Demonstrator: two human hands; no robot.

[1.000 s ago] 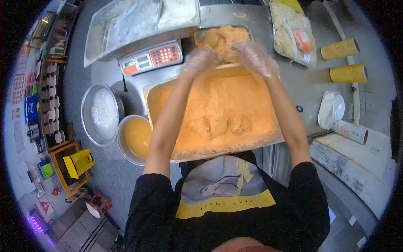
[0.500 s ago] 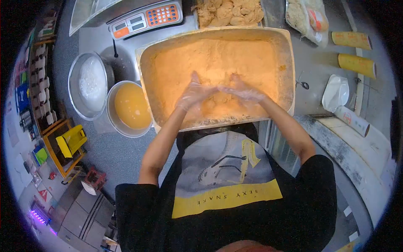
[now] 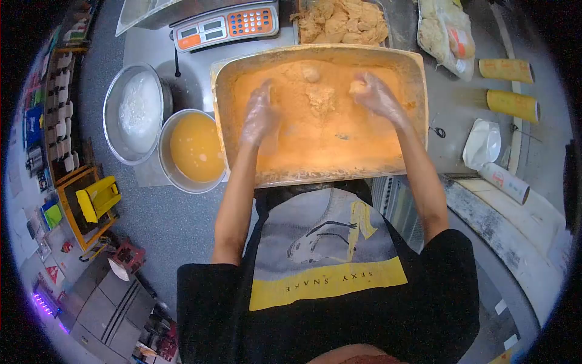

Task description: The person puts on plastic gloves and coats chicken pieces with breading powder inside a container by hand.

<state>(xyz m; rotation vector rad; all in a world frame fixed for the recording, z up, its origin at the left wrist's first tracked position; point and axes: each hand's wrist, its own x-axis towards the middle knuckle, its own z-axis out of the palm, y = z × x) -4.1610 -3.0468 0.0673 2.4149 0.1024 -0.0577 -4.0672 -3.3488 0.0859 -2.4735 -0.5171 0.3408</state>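
A large rectangular tub (image 3: pixel 422 130) holds a bed of orange breading flour (image 3: pixel 315 142). My left hand (image 3: pixel 259 114), in a clear plastic glove, is over the flour on the tub's left side; its fingers are smeared by motion. On the right, my gloved right hand (image 3: pixel 379 100) has its fingers curled round a pale orange, flour-coated lump (image 3: pixel 358 87). Between the hands lie a clumpy coated piece (image 3: pixel 320 100) and a small round lump (image 3: pixel 311 74), partly sunk in the flour. Whether the lumps are meat or batter clumps I cannot tell.
Left of the tub stand a bowl of yellow-orange liquid (image 3: pixel 197 148) and a metal bowl with white contents (image 3: pixel 139 112). Behind are a scale (image 3: pixel 224 27) and a tray of orange battered pieces (image 3: pixel 342 23). Bagged food (image 3: pixel 445 36) and yellow rolls (image 3: pixel 512 105) are at right.
My hands were close together low in the middle of the flour; now they are apart and farther back. Lumps show between them, and my right hand has closed round one.
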